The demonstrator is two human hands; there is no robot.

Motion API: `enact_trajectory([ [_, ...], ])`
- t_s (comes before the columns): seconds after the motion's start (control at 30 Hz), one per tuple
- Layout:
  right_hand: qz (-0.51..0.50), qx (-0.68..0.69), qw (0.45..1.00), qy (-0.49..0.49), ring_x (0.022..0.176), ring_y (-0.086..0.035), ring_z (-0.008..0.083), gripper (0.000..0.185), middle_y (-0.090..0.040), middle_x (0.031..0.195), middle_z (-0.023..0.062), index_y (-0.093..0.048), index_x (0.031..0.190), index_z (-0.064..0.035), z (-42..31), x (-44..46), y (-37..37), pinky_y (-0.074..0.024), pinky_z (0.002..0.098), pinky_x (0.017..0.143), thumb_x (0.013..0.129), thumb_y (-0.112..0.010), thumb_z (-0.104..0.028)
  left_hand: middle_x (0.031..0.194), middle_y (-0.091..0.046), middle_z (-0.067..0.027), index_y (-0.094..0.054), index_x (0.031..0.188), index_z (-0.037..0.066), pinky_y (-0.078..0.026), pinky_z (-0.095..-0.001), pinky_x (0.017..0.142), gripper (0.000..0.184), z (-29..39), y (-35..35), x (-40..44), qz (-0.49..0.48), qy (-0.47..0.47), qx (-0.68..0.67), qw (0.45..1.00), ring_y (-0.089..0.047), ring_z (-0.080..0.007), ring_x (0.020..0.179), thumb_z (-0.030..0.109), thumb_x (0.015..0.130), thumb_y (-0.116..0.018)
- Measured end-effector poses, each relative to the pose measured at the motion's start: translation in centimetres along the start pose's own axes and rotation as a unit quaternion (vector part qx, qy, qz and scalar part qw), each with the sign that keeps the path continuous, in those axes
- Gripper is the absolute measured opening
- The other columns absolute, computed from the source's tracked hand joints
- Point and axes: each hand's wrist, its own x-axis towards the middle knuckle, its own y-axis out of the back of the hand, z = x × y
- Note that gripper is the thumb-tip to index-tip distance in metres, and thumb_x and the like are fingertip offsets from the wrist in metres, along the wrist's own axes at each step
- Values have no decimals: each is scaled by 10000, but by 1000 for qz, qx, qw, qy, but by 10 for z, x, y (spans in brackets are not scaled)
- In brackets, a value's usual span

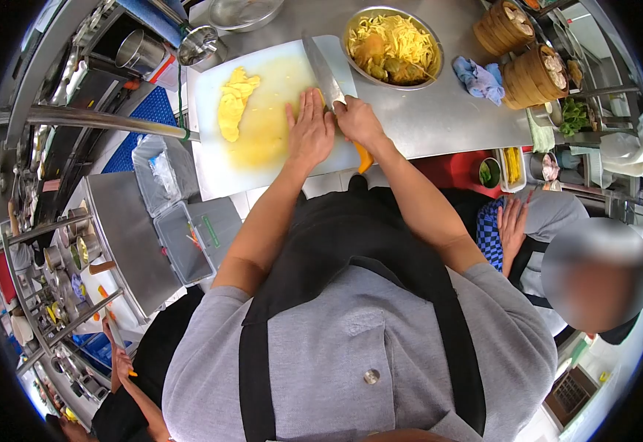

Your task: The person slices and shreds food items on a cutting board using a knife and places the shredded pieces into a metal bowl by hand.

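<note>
My right hand (360, 122) is closed round a chef's knife (324, 71) with an orange handle. The blade points away from me along the right part of a white cutting board (270, 74). My left hand (311, 131) lies flat on the board just left of the blade, fingers stretched forward. A bit of yellow shows between its fingertips and the blade; most of whatever is there is hidden. Left of that hand, a crumpled yellow piece of food (234, 103), perhaps cooked egg, rests on the yellow-stained board.
A metal bowl (345, 46) of yellow shreds stands right of the board, by a bluish cloth (478, 79) and bamboo steamers (531, 77). A metal rail (115, 120) runs at the left. One person sits at the right; another person's hand (121, 365) holds a knife, lower left.
</note>
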Motion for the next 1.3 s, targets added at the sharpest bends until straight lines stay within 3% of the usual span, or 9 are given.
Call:
enact_trajectory([
  [0.33,18,-31,999,22,824,-685,536,423,-680,864,367,-659,974,66,24,-23,-10,-545,589,807,1040,-511,-325,1714,-249,-209,-247,1632,-46,-75,-596,1283,681,1,2,-2,0,2,1,1000,-205,-340,1602,375,1101,-319],
  [0.67,8,-75,997,32,940,-652,569,376,-667,939,386,-653,976,76,35,-82,-1,-517,606,862,1040,-527,-274,1721,-230,-208,-255,1628,-55,-67,-594,1288,693,1,3,-4,8,-5,13,1000,-188,-341,1607,388,1097,-296],
  [0.97,-34,-69,997,13,905,-656,559,383,-663,874,371,-640,944,83,43,-128,13,-522,580,793,1049,-540,-272,1723,-216,-216,-259,1621,-70,-66,-597,1288,699,1,5,-4,-2,-5,11,1000,-179,-350,1608,387,1092,-300],
  [1.03,-98,-23,990,-99,916,-661,547,387,-676,869,353,-641,946,78,18,-139,29,-524,569,798,1055,-542,-280,1719,-222,-224,-265,1616,-76,-50,-622,1278,699,1,5,-9,-4,-14,0,1000,-169,-374,1607,383,1092,-308],
  [1.07,-98,-23,990,-98,916,-661,547,387,-676,869,353,-641,946,78,25,-141,27,-524,569,798,1055,-542,-280,1719,-222,-224,-265,1616,-76,-50,-622,1278,699,0,7,-13,-2,-13,1,1000,-169,-374,1607,383,1092,-308],
  [1.13,-59,-86,994,31,474,-651,283,373,-650,646,215,-616,968,78,34,-144,20,-529,419,523,1072,-544,-273,1713,-235,-232,-266,1614,-82,-27,-657,1261,697,-2,12,-24,20,6,-32,999,-163,-404,1604,377,1091,-319],
  [1.17,-60,-87,994,32,474,-651,283,373,-650,646,215,-616,968,78,36,-142,16,-529,419,523,1072,-544,-273,1713,-235,-232,-266,1614,-82,-27,-657,1261,697,-6,16,-27,20,7,-32,999,-163,-404,1604,377,1091,-319],
  [1.23,-76,-73,993,47,623,-711,388,383,-689,737,275,-671,984,59,14,-141,8,-553,502,673,1057,-536,-292,1715,-239,-224,-278,1612,-78,-10,-683,1247,695,-21,36,-32,51,37,-5,998,-161,-425,1600,376,1089,-333],
  [1.3,-116,-58,991,39,574,-697,359,384,-687,723,266,-675,997,62,-10,-129,-1,-556,491,655,1058,-526,-286,1714,-247,-220,-294,1608,-75,-17,-685,1246,693,-43,54,-33,71,56,16,996,-164,-427,1599,379,1088,-340],
])
